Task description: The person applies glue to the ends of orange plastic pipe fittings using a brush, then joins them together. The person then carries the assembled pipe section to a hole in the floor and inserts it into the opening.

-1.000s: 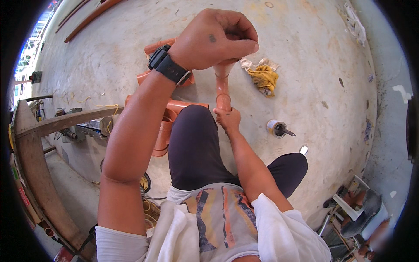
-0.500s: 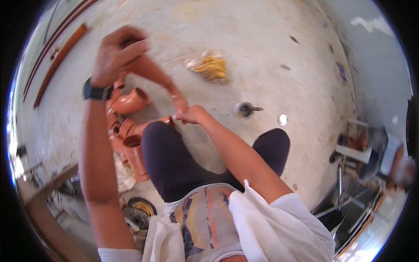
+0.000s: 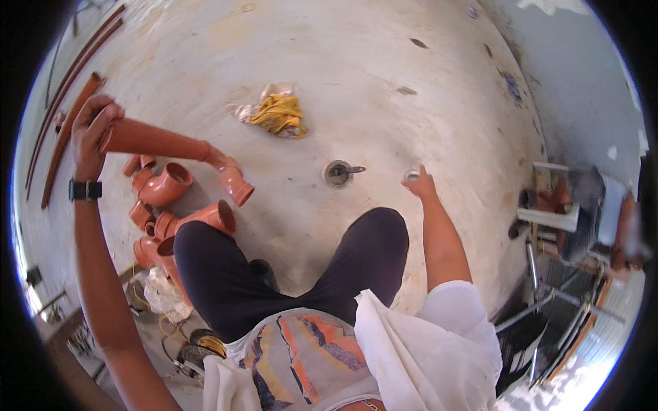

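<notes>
Left hand point(image 3: 96, 130) was curled closed on one end of the orange pipe point(image 3: 161, 140), whose long axis ran rightward from that grip and slightly back toward the person, ending in a bent fitting point(image 3: 236, 185) well apart from the right hand point(image 3: 421, 185). Those right fingers were at a small round lid point(image 3: 411, 175); whether they gripped it, one couldn't tell. An open can point(image 3: 327, 177) stood between, nearer the right hand. Loose fittings point(image 3: 161, 188) crowded below the pipe; concrete floor point(image 3: 343, 103) spread ahead.
</notes>
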`<state>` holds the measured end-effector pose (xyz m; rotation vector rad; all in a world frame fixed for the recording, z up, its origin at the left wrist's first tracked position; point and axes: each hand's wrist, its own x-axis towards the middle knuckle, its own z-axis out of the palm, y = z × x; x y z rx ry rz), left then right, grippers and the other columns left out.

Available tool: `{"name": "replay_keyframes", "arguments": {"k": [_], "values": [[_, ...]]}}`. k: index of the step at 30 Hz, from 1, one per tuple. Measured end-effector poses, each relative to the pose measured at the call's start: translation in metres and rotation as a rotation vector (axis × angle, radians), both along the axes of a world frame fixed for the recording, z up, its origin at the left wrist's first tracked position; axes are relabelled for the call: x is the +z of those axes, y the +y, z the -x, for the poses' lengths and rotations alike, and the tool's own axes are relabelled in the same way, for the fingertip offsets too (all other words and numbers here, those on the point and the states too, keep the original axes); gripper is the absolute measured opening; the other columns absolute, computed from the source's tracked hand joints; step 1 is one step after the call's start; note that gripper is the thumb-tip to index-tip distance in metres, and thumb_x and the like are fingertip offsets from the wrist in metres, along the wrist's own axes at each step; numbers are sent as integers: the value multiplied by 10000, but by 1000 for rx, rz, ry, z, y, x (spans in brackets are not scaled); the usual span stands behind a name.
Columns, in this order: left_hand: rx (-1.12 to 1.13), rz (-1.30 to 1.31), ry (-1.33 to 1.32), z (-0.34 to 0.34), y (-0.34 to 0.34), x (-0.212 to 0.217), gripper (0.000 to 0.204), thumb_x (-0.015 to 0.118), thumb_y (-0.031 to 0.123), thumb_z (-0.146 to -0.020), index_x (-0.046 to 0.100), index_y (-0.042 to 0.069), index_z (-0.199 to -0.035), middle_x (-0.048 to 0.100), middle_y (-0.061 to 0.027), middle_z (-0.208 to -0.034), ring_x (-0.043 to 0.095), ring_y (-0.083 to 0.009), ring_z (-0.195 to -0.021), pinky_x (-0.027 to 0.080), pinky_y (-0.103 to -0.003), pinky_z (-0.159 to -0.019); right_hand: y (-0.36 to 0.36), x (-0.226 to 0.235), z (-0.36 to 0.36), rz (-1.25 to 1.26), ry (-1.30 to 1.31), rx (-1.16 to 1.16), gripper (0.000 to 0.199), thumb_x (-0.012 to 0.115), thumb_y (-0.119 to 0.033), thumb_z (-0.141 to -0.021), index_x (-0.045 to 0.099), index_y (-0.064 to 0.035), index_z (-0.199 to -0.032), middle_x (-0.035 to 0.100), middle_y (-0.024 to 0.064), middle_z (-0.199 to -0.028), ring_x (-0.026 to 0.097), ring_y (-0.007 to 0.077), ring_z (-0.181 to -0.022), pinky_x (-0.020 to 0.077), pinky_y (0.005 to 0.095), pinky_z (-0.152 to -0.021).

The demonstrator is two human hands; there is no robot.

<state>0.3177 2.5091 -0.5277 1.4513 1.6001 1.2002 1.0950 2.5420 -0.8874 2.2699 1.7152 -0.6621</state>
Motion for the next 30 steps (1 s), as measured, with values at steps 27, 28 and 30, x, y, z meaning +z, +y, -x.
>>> {"name": "replay_keyframes", "arguments": {"k": [27, 28, 30], "values": [[-3, -17, -90, -16, -2, 9, 236, 712, 205, -966, 669, 34, -1123, 705, -56, -975, 681, -131, -930, 545, -276, -870, 40, 151, 197, -86, 742, 936, 322, 827, -179, -626, 623, -51, -840, 608, 203, -1239, 624, 393, -1108, 511, 437, -950], [0, -12, -108, -16, 0, 8, 234, 714, 205, -966, 671, 34, -1120, 704, -53, -975, 680, -129, -931, 545, -274, -871, 41, 150, 211, 1, 553, 1117, 334, 844, -218, -610, 661, -80, -854, 603, 181, -1229, 620, 362, -1103, 485, 476, -979], [-11, -21, -112, -18, 1, 7, 224, 720, 198, -964, 677, 36, -1113, 702, -48, -973, 679, -122, -927, 548, -265, -865, 29, 137, 225, -76, 379, 1299, 337, 860, -243, -614, 668, -101, -852, 601, 148, -1183, 608, 325, -1101, 449, 514, -1014]]}}
